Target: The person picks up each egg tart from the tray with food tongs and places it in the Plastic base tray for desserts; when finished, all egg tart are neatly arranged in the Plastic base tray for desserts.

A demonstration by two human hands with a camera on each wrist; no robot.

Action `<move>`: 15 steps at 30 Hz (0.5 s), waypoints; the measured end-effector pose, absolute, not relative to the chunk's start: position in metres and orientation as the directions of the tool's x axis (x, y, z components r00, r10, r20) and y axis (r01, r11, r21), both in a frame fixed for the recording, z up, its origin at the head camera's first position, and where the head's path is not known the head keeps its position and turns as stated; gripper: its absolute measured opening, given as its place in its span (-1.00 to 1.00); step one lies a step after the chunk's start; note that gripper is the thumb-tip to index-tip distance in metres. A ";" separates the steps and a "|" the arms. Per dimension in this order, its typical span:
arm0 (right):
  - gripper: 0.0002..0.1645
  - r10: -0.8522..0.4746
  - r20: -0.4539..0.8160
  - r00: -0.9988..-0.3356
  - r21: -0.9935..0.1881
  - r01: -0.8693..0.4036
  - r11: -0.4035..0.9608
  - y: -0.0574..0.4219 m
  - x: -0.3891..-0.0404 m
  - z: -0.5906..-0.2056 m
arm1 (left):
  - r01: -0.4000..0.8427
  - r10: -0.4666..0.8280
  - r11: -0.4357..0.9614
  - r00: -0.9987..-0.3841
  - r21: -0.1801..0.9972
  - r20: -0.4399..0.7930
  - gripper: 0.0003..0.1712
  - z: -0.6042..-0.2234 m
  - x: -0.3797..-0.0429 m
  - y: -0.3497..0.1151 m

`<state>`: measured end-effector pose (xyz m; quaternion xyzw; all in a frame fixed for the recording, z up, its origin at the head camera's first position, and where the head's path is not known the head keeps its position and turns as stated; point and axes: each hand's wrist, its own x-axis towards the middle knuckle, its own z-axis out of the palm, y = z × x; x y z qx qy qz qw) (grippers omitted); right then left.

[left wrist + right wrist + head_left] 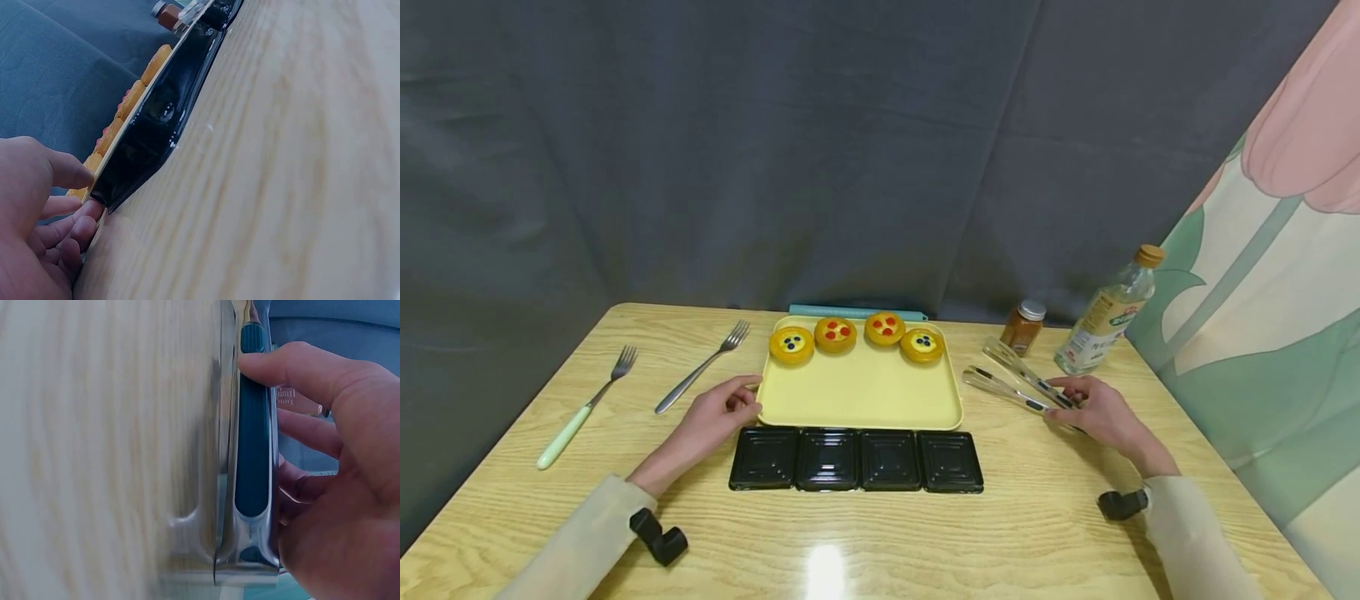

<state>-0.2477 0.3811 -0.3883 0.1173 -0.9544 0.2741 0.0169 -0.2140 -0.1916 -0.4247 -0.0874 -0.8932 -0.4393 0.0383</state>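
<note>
My left hand (718, 408) pinches the left edge of a pale yellow tray (857, 396), thumb and fingers meeting at its near corner. Along the tray's far side sit several tarts, two with blue dots (792, 344) (922, 345) and two with red pieces (836, 334) (884, 328). On the table at the right, my right hand (1097, 410) grips metal tongs (1003, 385). The right wrist view shows its thumb on the dark teal handle inset (252, 444), with the other fingers round the far side. The tongs' arms are spread apart, tips pointing toward the tray.
Black square-sectioned plastic trays (857, 459) lie in a row before the yellow tray. Two forks, one silver (700, 371) and one green-handled (576, 425), lie at left. A brown jar (1023, 328) and a clear bottle (1105, 321) stand at back right. A teal strip (857, 312) lies behind the tray.
</note>
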 end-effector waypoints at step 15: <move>-0.42 -0.148 0.162 -0.976 -0.501 -0.210 0.839 0.372 -0.245 -0.382 | 0.187 0.125 0.595 -0.982 0.781 0.140 -0.44 -0.426 -0.214 -0.191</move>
